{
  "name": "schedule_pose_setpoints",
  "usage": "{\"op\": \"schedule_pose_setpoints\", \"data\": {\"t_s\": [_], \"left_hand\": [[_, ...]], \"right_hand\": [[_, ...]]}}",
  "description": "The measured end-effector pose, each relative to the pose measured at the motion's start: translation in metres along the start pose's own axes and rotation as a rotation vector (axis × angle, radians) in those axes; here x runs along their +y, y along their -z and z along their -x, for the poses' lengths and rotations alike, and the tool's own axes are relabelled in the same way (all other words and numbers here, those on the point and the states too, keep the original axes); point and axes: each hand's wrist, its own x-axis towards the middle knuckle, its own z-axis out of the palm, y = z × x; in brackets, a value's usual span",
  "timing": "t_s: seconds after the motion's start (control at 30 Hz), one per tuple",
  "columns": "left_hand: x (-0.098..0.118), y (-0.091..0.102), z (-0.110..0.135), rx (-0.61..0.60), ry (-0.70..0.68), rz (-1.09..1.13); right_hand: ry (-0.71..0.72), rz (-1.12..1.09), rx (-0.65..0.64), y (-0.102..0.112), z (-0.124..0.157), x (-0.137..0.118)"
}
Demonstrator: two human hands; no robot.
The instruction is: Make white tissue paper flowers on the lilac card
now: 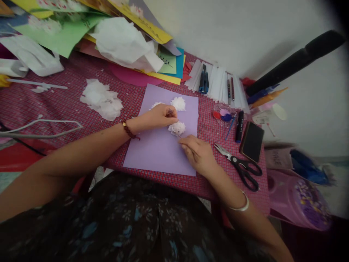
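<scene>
A sheet of purple paper (160, 153) lies in front of me, bearing several fluffy white tissue-paper flowers. One tissue flower (177, 128) sits between my hands, and another flower (178, 103) is just above it. A third white tuft (157, 104) is partly hidden behind my left hand. My left hand (163, 115) is closed in a pinch at the upper edge of the middle flower. Close to that flower's lower edge, my right hand (198, 153) has thumb and forefinger pressed together. Whatever either pinch holds is too small to make out.
Scissors (237, 163), a phone (252, 141), a black marker (239, 126) and a paint palette (225, 115) lie to the right. A box cutter (203, 80) rests on clear sticks. White tissue pieces (101, 99) and a glue gun cable (40, 135) are left; coloured papers (60, 34) pile up behind.
</scene>
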Motion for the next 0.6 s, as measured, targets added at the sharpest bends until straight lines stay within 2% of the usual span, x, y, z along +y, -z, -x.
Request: {"op": "schedule_pose_setpoints", "data": {"t_s": [0.17,0.3,0.43,0.53,0.6], "left_hand": [[-0.002,-0.001,-0.001,-0.008,-0.008,-0.042],[-0.003,-0.002,0.0,-0.002,0.0,-0.014],[-0.008,-0.005,-0.002,0.006,-0.007,0.007],[-0.002,-0.001,-0.002,-0.012,0.006,0.039],[0.01,0.011,0.004,-0.016,0.035,0.108]], "right_hand": [[0.081,0.248,-0.088,-0.005,0.0,0.0],[0.093,0.251,-0.113,-0.004,0.0,-0.002],[0.061,0.045,0.007,0.004,0.002,-0.009],[-0.102,-0.209,0.154,0.01,0.006,-0.011],[-0.24,-0.35,0.211,0.011,0.008,-0.008]]}}
